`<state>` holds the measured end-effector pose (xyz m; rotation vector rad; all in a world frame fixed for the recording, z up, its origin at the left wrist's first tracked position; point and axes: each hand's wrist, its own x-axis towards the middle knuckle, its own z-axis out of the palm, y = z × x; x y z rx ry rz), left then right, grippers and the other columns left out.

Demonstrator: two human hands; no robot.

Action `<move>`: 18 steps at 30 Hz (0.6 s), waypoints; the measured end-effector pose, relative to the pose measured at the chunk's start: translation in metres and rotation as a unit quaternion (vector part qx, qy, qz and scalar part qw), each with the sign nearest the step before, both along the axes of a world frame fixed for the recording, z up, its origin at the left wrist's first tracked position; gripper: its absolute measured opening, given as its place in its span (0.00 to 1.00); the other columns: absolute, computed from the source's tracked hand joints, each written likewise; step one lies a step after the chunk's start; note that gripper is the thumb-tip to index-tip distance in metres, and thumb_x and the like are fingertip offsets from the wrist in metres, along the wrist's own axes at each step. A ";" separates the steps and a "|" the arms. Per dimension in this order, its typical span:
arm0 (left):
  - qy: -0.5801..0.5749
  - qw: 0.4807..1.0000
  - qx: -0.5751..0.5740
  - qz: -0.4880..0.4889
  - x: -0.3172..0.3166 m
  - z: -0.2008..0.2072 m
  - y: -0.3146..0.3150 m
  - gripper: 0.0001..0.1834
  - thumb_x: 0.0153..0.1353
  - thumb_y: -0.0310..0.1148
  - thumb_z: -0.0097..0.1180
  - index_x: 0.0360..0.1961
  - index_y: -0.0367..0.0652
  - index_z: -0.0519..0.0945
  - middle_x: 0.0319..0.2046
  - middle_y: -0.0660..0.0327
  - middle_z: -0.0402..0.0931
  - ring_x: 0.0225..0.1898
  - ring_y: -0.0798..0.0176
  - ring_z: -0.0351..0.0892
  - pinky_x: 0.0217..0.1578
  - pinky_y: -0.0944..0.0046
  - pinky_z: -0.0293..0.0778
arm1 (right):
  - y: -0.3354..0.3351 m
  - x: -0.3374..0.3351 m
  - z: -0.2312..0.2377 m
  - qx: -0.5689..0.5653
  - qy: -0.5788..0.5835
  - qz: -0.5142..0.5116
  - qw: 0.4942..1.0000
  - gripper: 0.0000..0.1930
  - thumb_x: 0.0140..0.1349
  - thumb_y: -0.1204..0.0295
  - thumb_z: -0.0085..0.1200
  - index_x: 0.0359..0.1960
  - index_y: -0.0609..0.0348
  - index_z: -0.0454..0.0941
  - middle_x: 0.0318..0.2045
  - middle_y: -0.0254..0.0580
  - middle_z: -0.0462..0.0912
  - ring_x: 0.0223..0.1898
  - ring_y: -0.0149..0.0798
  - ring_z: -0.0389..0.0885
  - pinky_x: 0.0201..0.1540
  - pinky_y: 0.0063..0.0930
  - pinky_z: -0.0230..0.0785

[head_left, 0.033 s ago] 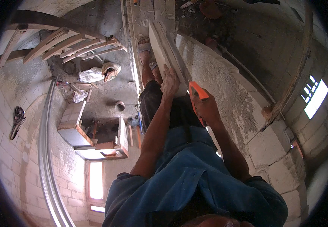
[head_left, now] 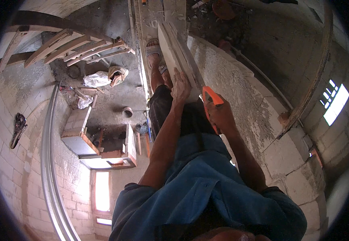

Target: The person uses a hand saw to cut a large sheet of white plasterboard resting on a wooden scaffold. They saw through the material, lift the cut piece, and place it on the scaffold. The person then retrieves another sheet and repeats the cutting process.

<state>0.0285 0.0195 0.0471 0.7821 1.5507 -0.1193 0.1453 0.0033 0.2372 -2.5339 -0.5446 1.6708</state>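
A pale grey block (head_left: pixel 168 50), seemingly lightweight concrete, stands in front of my legs. My left hand (head_left: pixel 180 86) rests on its near end, fingers stretched out along the surface. In my right hand (head_left: pixel 221 114) is the orange handle of a handsaw (head_left: pixel 207 96), with the fingers wrapped round the grip. The grey saw blade runs away from me along the block's right side. Whether its teeth are inside a cut cannot be made out. My sandalled foot (head_left: pixel 153 49) is just left of the block.
A rough block wall (head_left: pixel 239 86) runs along my right side. Below on the left are a wooden ladder-like frame (head_left: pixel 78 48), white sacks (head_left: pixel 98 79), a round bucket-like container (head_left: pixel 127 112) and boxy boards (head_left: pixel 82 140). A long wooden pole (head_left: pixel 317 80) leans at the right.
My right hand and the saw handle have shifted very slightly to the right. My left hand and the block look the same.
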 end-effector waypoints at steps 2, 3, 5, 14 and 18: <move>-0.014 0.991 0.087 -0.099 -0.007 -0.015 -0.013 0.30 0.77 0.45 0.27 0.72 0.39 0.58 0.76 0.40 0.44 0.75 0.33 0.48 0.71 0.39 0.49 | 0.004 0.005 0.011 -0.018 0.020 -0.010 1.000 0.22 0.67 0.62 0.59 0.57 0.65 0.76 0.37 0.50 0.84 0.41 0.41 0.84 0.45 0.37 0.74; -0.021 0.981 0.127 -0.148 -0.008 -0.021 -0.023 0.30 0.77 0.45 0.27 0.73 0.40 0.58 0.76 0.40 0.44 0.75 0.33 0.48 0.72 0.40 0.49 | 0.000 0.011 0.016 -0.017 0.031 -0.015 0.999 0.22 0.67 0.62 0.59 0.57 0.65 0.76 0.37 0.50 0.84 0.40 0.41 0.84 0.45 0.37 0.74; -0.011 0.992 0.082 -0.092 -0.006 -0.038 -0.034 0.30 0.77 0.46 0.27 0.73 0.41 0.57 0.76 0.40 0.44 0.75 0.33 0.47 0.71 0.39 0.49 | 0.007 0.010 0.030 -0.065 0.053 -0.041 0.996 0.23 0.68 0.61 0.58 0.57 0.64 0.76 0.38 0.49 0.84 0.40 0.40 0.83 0.45 0.36 0.74; 0.004 0.997 0.051 -0.065 -0.007 -0.041 -0.029 0.32 0.77 0.48 0.29 0.75 0.42 0.55 0.76 0.41 0.46 0.74 0.34 0.51 0.70 0.38 0.51 | -0.013 -0.009 0.037 0.045 0.011 -0.042 0.998 0.19 0.68 0.64 0.57 0.55 0.64 0.77 0.26 0.35 0.78 0.23 0.27 0.73 0.27 0.27 0.64; -0.005 0.998 0.037 -0.053 -0.003 -0.029 -0.015 0.32 0.76 0.47 0.33 0.75 0.43 0.55 0.75 0.40 0.47 0.71 0.31 0.56 0.70 0.40 0.55 | -0.004 -0.006 0.040 0.012 0.004 -0.050 0.999 0.18 0.69 0.66 0.55 0.55 0.63 0.77 0.28 0.35 0.78 0.26 0.26 0.74 0.31 0.26 0.66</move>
